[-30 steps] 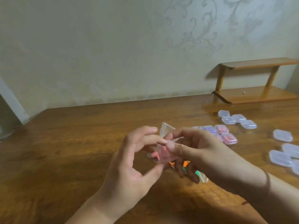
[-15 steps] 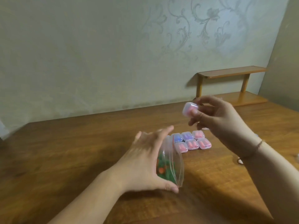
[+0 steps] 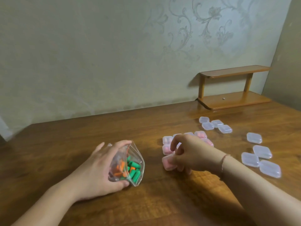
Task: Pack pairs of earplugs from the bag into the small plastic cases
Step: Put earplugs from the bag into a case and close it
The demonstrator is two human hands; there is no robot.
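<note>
Right hand (image 3: 187, 154) now down at counter (image 3: 65, 152), setting filled pink case (image 3: 168, 163) beside packed cases (image 3: 167, 145), no longer raised.

A pale greenish wall (image 3: 97, 54) fills the upper part of the view, its right half printed with faint scrolling leaf and flower patterns (image 3: 203, 22). A second, plainer wall (image 3: 286, 54) meets it at the right corner. Below runs a glossy brown wooden bench (image 3: 81, 136). A small two-tier wooden shelf (image 3: 232, 88) stands on its far right corner. The light is soft and dim.
</note>
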